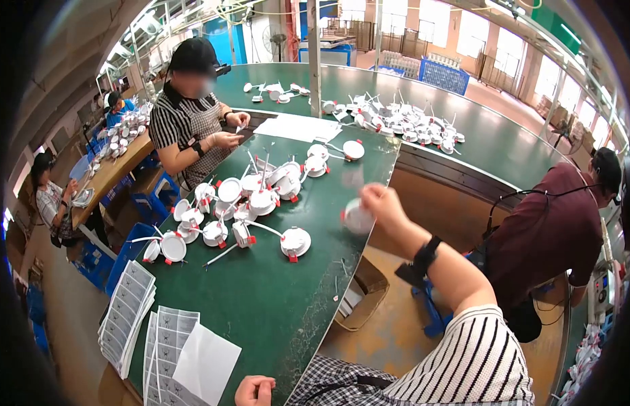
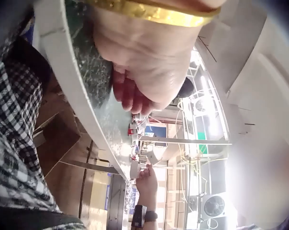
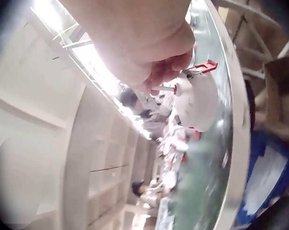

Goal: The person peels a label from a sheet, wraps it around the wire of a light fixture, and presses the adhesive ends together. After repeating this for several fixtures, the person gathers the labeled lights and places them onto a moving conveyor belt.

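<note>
My right hand holds a white round downlight above the right edge of the green table. In the right wrist view its fingers curl at the back of the downlight, beside a red-tipped spring clip. Motion blurs the lamp in the head view. At the near table edge rests my left hand, fingers loosely curled with nothing in them; the left wrist view shows the same hand over the tabletop. A pile of similar downlights with white cords and red clips lies across the table from it.
Printed sheets and a blank white paper lie at the near left. A person works across the table. Behind runs a green conveyor with more downlights. Another person bends at the right. A cardboard box stands below the edge.
</note>
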`<state>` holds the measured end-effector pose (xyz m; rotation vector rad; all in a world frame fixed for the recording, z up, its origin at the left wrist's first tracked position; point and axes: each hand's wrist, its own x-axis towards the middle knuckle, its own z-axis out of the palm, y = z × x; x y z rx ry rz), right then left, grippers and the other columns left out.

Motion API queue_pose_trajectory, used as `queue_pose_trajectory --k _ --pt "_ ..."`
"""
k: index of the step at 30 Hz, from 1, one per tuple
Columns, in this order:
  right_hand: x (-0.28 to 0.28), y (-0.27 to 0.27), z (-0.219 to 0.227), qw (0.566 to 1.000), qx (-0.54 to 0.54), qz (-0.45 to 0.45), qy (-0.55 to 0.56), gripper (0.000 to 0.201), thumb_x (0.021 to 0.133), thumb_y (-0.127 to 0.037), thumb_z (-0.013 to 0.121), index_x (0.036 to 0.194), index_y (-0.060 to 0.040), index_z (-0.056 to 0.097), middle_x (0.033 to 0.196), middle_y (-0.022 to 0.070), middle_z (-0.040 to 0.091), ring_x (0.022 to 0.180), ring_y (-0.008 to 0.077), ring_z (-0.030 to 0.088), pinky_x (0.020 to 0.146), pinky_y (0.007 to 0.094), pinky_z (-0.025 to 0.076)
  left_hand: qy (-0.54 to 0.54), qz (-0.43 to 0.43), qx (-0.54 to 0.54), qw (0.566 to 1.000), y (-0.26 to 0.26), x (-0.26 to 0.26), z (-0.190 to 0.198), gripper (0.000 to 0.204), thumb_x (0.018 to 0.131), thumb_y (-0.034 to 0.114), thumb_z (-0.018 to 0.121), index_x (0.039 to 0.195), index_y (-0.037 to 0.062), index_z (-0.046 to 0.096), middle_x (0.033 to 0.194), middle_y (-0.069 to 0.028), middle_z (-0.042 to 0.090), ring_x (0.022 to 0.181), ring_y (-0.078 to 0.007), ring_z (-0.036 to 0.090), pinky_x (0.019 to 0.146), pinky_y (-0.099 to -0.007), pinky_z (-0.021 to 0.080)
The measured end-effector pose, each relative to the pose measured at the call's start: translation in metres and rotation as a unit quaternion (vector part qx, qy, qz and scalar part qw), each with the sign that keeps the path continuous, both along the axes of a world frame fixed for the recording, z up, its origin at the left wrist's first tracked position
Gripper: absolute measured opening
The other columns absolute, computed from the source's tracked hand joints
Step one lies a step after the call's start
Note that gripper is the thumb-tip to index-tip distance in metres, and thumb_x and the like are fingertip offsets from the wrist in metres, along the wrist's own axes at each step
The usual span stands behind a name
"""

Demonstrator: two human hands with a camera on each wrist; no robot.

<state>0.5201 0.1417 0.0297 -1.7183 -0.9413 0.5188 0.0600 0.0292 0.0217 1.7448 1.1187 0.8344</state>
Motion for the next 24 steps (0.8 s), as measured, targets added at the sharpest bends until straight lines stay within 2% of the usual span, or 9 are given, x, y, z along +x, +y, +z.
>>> queue_pose_trajectory --k 2,4,6,8,12,14,18,21,24 --pt "0.038 0.035 0.009 0.969 0.236 0.034 -0.06 0.022 0.091 -0.013 0.054 0.107 -0.0001 0.061 0.095 0.0099 0.065 0.091 0.0156 0.061 0.084 0.0278 0.047 -0.001 0.001 0.01 1.0 0.001 -0.001 -0.003 0.01 0.09 0.006 0.053 0.085 0.0009 0.061 0.08 -0.0065 0.059 0.072 -0.0166 0.057 0.066 -0.0279 0.046" --pt "0.051 0.066 0.018 0.954 0.284 -0.043 -0.09 0.032 0.091 -0.012 0.054 0.12 0.0008 0.055 0.114 0.0166 0.062 0.109 0.023 0.058 0.098 0.0319 0.041 0.0 -0.01 0.019 1.0 0.002 -0.001 -0.002 0.009 0.089 0.006 0.054 0.086 0.001 0.061 0.08 -0.0075 0.06 0.073 -0.0184 0.058 0.067 -0.0288 0.046" --pt "0.05 0.079 0.017 0.958 0.262 -0.021 -0.116 0.038 0.09 -0.011 0.055 0.126 -0.0013 0.052 0.122 0.0183 0.059 0.114 0.0271 0.056 0.1 0.0351 0.04 0.007 -0.006 0.035 0.999 0.003 -0.003 -0.005 0.009 0.089 0.006 0.054 0.086 0.0009 0.061 0.081 -0.0082 0.06 0.074 -0.0198 0.058 0.068 -0.0295 0.046" --pt "0.04 0.086 0.003 0.972 0.093 0.042 -0.21 0.034 0.088 -0.012 0.056 0.121 -0.0034 0.056 0.118 0.0158 0.061 0.11 0.0272 0.058 0.096 0.0353 0.043 0.013 -0.009 0.047 0.999 0.004 -0.003 -0.007 0.009 0.089 0.006 0.054 0.086 0.0009 0.061 0.082 -0.0089 0.06 0.075 -0.0212 0.059 0.069 -0.0303 0.047" --pt "-0.039 0.083 -0.016 0.952 0.011 0.23 -0.203 0.023 0.088 -0.019 0.058 0.106 -0.0058 0.066 0.098 0.0132 0.067 0.095 0.0269 0.063 0.085 0.0373 0.049 0.024 -0.032 0.037 0.999 0.006 -0.004 -0.01 0.009 0.089 0.005 0.054 0.087 0.0003 0.061 0.084 -0.0105 0.061 0.078 -0.0246 0.059 0.071 -0.0322 0.047" --pt "-0.074 0.08 -0.033 0.913 0.049 0.307 -0.264 0.03 0.085 -0.028 0.062 0.11 -0.0102 0.065 0.106 0.0147 0.064 0.097 0.0307 0.062 0.088 0.0404 0.048 0.026 -0.022 0.055 0.998 0.005 -0.003 -0.006 0.009 0.089 0.005 0.054 0.086 -0.0001 0.061 0.084 -0.0109 0.061 0.078 -0.0251 0.059 0.071 -0.0324 0.047" --pt "-0.121 0.061 -0.029 0.876 0.016 0.331 -0.351 0.045 0.078 -0.035 0.068 0.116 -0.0127 0.06 0.112 0.0124 0.058 0.106 0.0305 0.056 0.088 0.0414 0.047 0.024 -0.019 0.043 0.999 0.003 -0.001 -0.001 0.009 0.089 0.005 0.054 0.086 -0.0001 0.061 0.083 -0.0107 0.061 0.077 -0.0238 0.059 0.07 -0.032 0.047" --pt "-0.13 0.046 -0.038 0.889 0.036 0.256 -0.377 0.047 0.072 -0.036 0.072 0.111 -0.012 0.062 0.112 0.0118 0.055 0.105 0.0306 0.054 0.087 0.0408 0.046 0.039 -0.012 0.053 0.998 0.001 -0.001 -0.002 0.011 0.091 0.007 0.054 0.086 0.0006 0.061 0.083 -0.0094 0.062 0.077 -0.0216 0.059 0.07 -0.0313 0.047" --pt "-0.136 0.018 -0.037 0.897 -0.024 0.295 -0.329 0.05 0.066 -0.036 0.077 0.107 -0.0102 0.064 0.11 0.0131 0.054 0.103 0.0324 0.052 0.089 0.0409 0.045 0.04 0.002 0.028 0.999 0.0 -0.002 -0.005 0.012 0.092 0.008 0.053 0.087 0.001 0.061 0.083 -0.008 0.062 0.077 -0.0197 0.059 0.071 -0.0304 0.047"
